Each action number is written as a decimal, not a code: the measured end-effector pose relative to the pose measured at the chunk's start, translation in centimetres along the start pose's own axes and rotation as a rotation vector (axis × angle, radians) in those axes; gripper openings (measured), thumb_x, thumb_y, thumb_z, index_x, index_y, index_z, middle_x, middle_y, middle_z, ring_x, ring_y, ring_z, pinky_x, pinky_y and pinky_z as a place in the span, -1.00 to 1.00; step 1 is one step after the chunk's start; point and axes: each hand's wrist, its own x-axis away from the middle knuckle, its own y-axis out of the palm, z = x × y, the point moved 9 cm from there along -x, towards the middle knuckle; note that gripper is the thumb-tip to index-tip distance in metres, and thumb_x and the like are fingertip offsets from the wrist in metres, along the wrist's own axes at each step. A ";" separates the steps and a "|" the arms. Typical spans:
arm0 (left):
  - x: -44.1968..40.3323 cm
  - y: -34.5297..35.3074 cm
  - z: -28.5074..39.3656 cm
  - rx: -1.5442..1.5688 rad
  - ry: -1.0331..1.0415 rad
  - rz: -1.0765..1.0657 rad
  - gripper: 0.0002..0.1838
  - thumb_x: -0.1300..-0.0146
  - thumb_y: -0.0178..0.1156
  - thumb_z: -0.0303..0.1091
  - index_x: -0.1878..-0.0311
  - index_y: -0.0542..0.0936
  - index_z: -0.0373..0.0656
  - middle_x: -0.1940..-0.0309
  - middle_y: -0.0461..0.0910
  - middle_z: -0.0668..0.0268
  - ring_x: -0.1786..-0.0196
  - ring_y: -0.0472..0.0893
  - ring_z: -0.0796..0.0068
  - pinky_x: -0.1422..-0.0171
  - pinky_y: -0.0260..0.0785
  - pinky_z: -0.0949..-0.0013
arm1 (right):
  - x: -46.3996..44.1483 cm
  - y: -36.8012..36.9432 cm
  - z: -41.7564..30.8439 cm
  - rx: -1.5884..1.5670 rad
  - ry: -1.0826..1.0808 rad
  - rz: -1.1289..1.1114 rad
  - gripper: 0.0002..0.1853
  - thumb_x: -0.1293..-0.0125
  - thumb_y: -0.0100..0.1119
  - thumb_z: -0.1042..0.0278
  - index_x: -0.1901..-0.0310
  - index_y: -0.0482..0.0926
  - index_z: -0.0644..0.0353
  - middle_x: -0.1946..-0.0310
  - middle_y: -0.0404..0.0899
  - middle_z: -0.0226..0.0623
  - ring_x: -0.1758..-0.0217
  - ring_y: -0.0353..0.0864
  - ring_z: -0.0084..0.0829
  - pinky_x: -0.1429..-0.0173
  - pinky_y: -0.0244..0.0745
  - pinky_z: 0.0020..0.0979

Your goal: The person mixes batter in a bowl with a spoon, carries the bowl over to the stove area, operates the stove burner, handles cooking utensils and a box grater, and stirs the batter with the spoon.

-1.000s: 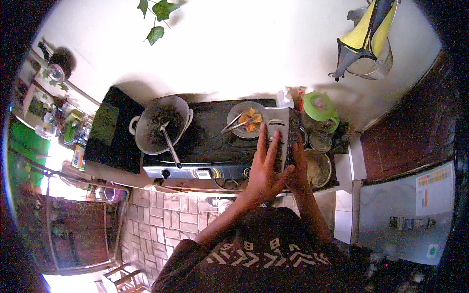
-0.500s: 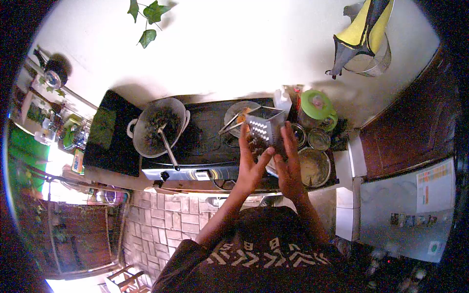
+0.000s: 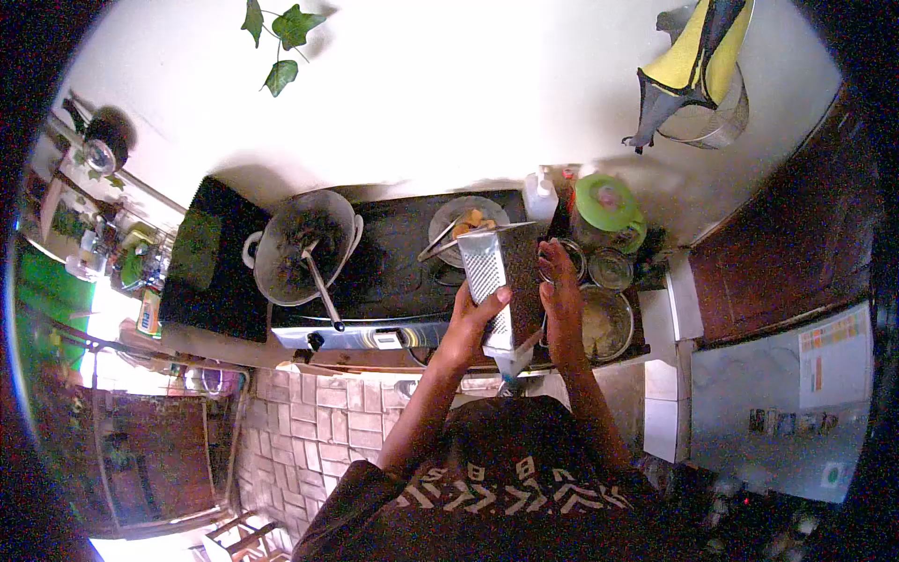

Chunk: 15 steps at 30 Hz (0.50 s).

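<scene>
A metal box grater (image 3: 487, 270) is gripped along its left side by my left hand (image 3: 466, 323), the thumb pressed on its perforated face. A dark side of the grater faces my right hand (image 3: 562, 295). That hand is open, its fingers stretched out beside the grater; whether the palm touches it I cannot tell. Behind the grater, a plate (image 3: 440, 217) holds orange-brown food pieces (image 3: 472, 223) and metal tongs (image 3: 436, 245).
A wok (image 3: 272, 267) with dark contents and a ladle (image 3: 322, 286) sits on the gas stove (image 3: 398, 234). To the right are a green-lidded jug (image 3: 607, 201), a white bottle (image 3: 540, 197), small jars (image 3: 611, 269) and a bowl of pale contents (image 3: 607, 323).
The grater has been turned and lowered towards me, so a finely perforated face now shows. My left hand has moved slightly down and left; my right fingers have straightened beside it.
</scene>
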 end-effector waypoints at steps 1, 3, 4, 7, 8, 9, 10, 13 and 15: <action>0.1 -0.1 -0.2 -0.001 -0.001 -0.002 -0.36 -0.18 0.32 -0.19 -0.24 0.32 -0.28 -0.01 0.52 0.20 -0.04 0.52 0.38 -0.18 0.36 0.30 | -0.1 -0.2 1.0 -0.044 0.004 0.020 -0.26 -0.38 -0.09 -0.12 -0.41 0.10 0.25 -0.35 0.24 -0.11 -0.39 0.22 -0.25 -0.45 0.03 -0.22; 0.1 0.5 -0.8 0.017 -0.026 -0.112 -0.35 -0.19 0.30 -0.15 -0.24 0.32 -0.30 -0.03 0.52 0.19 -0.05 0.52 0.36 -0.19 0.35 0.29 | 0.0 -1.0 3.3 0.005 0.021 0.027 -0.25 -0.36 -0.04 -0.07 -0.42 0.07 0.27 -0.35 0.22 -0.12 -0.39 0.21 -0.24 -0.46 0.02 -0.24; 0.1 0.5 -1.0 0.005 -0.002 -0.105 -0.35 -0.22 0.27 -0.12 -0.25 0.31 -0.31 -0.04 0.51 0.19 -0.06 0.51 0.38 -0.22 0.31 0.29 | 0.4 -1.3 4.8 0.004 0.022 0.028 -0.25 -0.36 -0.04 -0.07 -0.42 0.07 0.27 -0.35 0.22 -0.12 -0.39 0.21 -0.24 -0.46 0.02 -0.24; -0.3 0.4 -1.3 -0.069 0.097 -0.068 -0.35 -0.24 0.25 -0.11 -0.26 0.29 -0.31 -0.04 0.51 0.22 -0.06 0.50 0.41 -0.22 0.30 0.31 | 1.6 -1.9 7.5 -0.130 0.208 0.093 -0.24 -0.35 -0.02 -0.04 -0.43 0.05 0.28 -0.37 0.18 -0.12 -0.40 0.18 -0.25 -0.47 -0.01 -0.27; -0.7 0.3 -1.4 -0.092 0.119 -0.114 -0.29 -0.28 0.20 -0.16 -0.37 0.18 -0.32 -0.24 0.37 0.13 -0.24 0.38 0.36 -0.34 0.18 0.29 | 1.4 -1.3 7.3 -0.144 0.223 0.019 -0.23 -0.35 -0.02 -0.04 -0.43 0.04 0.27 -0.39 0.15 -0.11 -0.42 0.15 -0.25 -0.48 -0.03 -0.28; -1.0 0.3 -1.8 -0.092 0.118 -0.115 -0.29 -0.28 0.20 -0.16 -0.37 0.18 -0.32 -0.24 0.37 0.13 -0.24 0.38 0.36 -0.34 0.18 0.29 | 1.2 -0.5 6.2 -0.158 0.237 -0.056 -0.22 -0.34 -0.02 -0.04 -0.44 0.02 0.27 -0.40 0.12 -0.11 -0.43 0.12 -0.25 -0.48 -0.05 -0.29; -1.0 0.5 -0.4 -0.135 0.327 -0.105 -0.26 -0.30 0.17 -0.21 -0.42 0.08 -0.31 -0.35 0.21 0.09 -0.35 0.25 0.32 -0.42 0.06 0.28 | 1.0 -0.1 4.5 -0.158 0.238 -0.055 -0.22 -0.34 -0.02 -0.04 -0.44 0.02 0.27 -0.40 0.12 -0.11 -0.43 0.12 -0.25 -0.48 -0.05 -0.29; 0.2 1.9 3.1 -0.258 0.685 -0.178 -0.17 -0.34 0.05 -0.31 -0.50 -0.22 -0.28 -0.53 -0.27 0.02 -0.55 -0.20 0.23 -0.55 -0.31 0.25 | 0.6 0.9 0.5 -0.234 0.091 -0.056 -0.24 -0.37 -0.03 0.03 -0.45 -0.02 0.27 -0.41 0.09 -0.11 -0.44 0.10 -0.26 -0.49 -0.05 -0.28; 1.2 2.6 4.1 -0.545 0.852 -0.126 -0.16 -0.34 0.02 -0.34 -0.48 -0.26 -0.33 -0.52 -0.30 -0.02 -0.56 -0.24 0.16 -0.55 -0.33 0.22 | 0.7 1.0 1.3 -0.001 0.039 -0.070 -0.26 -0.38 0.00 0.13 -0.46 -0.05 0.27 -0.41 0.09 -0.11 -0.44 0.11 -0.26 -0.48 -0.04 -0.28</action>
